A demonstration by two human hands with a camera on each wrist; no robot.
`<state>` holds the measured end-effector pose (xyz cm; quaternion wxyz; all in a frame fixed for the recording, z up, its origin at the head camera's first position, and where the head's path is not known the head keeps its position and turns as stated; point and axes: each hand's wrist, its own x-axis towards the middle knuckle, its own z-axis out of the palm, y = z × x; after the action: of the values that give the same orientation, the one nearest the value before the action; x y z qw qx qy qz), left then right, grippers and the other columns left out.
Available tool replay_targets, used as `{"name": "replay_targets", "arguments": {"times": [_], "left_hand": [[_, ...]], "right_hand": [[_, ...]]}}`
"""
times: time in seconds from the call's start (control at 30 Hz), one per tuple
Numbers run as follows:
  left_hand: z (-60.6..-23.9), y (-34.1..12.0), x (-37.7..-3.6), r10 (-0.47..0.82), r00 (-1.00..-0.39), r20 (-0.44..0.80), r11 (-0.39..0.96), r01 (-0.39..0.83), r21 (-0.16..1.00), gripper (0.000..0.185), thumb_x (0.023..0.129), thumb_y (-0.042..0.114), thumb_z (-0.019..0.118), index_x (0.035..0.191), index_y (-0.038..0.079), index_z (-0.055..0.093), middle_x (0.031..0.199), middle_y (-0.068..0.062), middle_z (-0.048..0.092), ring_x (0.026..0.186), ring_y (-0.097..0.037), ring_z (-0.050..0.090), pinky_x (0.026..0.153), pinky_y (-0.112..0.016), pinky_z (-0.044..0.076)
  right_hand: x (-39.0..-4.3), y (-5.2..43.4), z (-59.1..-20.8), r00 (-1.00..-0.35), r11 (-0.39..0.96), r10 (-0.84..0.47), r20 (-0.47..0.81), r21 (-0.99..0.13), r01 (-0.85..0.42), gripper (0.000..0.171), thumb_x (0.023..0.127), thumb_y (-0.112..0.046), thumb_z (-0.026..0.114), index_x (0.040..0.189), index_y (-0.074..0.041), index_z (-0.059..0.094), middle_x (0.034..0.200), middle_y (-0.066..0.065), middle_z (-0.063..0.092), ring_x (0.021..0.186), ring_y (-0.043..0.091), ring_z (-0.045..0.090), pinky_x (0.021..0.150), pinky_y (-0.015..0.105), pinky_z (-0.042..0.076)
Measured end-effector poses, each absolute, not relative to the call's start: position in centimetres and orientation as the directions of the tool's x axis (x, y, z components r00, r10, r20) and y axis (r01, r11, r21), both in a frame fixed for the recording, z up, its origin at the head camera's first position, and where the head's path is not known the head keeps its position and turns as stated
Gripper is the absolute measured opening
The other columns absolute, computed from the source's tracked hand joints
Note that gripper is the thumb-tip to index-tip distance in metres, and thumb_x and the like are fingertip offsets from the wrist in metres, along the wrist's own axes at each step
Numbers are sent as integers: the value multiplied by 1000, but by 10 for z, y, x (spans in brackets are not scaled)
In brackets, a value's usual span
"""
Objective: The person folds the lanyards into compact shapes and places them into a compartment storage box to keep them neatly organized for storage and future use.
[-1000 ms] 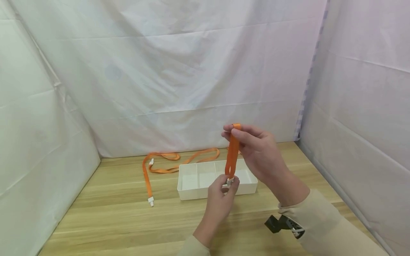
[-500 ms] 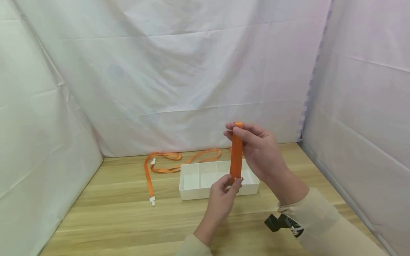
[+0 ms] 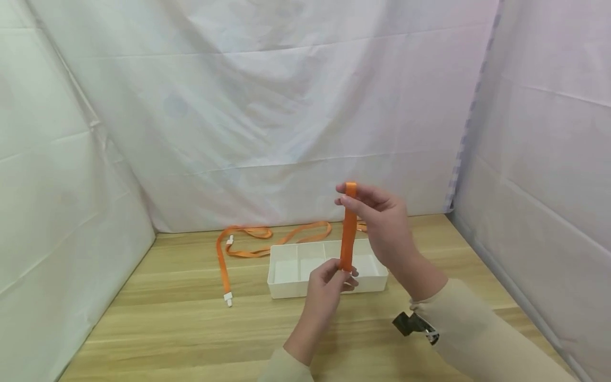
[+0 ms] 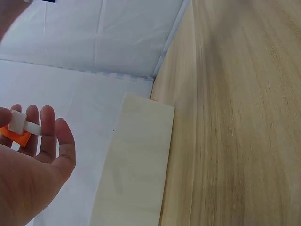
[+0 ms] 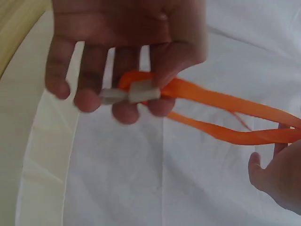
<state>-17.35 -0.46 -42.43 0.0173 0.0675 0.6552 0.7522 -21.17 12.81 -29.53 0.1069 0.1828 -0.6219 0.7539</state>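
A folded orange lanyard [image 3: 349, 233] hangs upright between both hands, above a white tray. At its top, my right hand [image 3: 387, 228] pinches the folded end between thumb and fingers. My left hand [image 3: 326, 291] pinches the lower end, where a white plastic clip [image 4: 18, 122] lies under the thumb in the left wrist view. From the right wrist view, the clip [image 5: 144, 91] sits against the left fingers, and two orange strands [image 5: 235, 106] run apart from it toward the right hand [image 5: 282, 174]. The left fingers hide part of the lower end.
The white divided tray [image 3: 288, 289] stands on the wooden table [image 3: 167, 323]. More orange lanyard [image 3: 223, 270] with white clips [image 3: 228, 298] lies behind and left of it; another orange piece [image 3: 361, 227] shows behind its right side. White cloth walls [image 3: 248, 132] enclose the table.
The lanyard's strands, spread near the bottom a second ago, now look aligned from the head view. The left fingers have shifted on the lower end; the right hand keeps its pinch, thumb slightly lower.
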Motion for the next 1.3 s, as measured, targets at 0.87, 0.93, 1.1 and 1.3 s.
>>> {"name": "replay_targets", "arguments": {"times": [0.87,0.93,1.1,1.3], "left_hand": [[-419,-8,-171,227,-973,-30,-73,-47,996,34,97,11,44,92,-9,71,72,1,64,72,-13,63,78,-31,59],[-421,-10,-172,235,-971,-33,-92,-56,994,35,97,13,45,92,-11,70,72,1,64,71,-12,63,77,-31,61],[-424,-13,-172,239,-971,-21,-126,-52,991,37,99,16,47,94,-14,69,71,0,66,72,-12,64,77,-30,61],[-423,-16,-171,269,-961,58,-111,29,993,32,102,13,53,111,-7,75,102,-10,77,96,-19,69,91,-34,60]], "right_hand": [[-216,129,-291,-938,-463,-91,333,-849,-256,12,98,-6,77,106,-10,84,103,1,83,108,21,79,109,31,56],[-213,128,-288,-933,-446,-104,344,-855,-266,13,98,-6,76,106,-11,85,103,1,84,108,19,79,111,30,55],[-209,128,-283,-919,-427,-108,379,-853,-301,14,98,-4,75,107,-8,85,101,2,84,102,19,80,113,31,54],[-206,129,-276,-918,-409,-105,383,-858,-312,12,98,-5,76,106,-7,84,98,2,84,100,19,81,109,31,56]]}}
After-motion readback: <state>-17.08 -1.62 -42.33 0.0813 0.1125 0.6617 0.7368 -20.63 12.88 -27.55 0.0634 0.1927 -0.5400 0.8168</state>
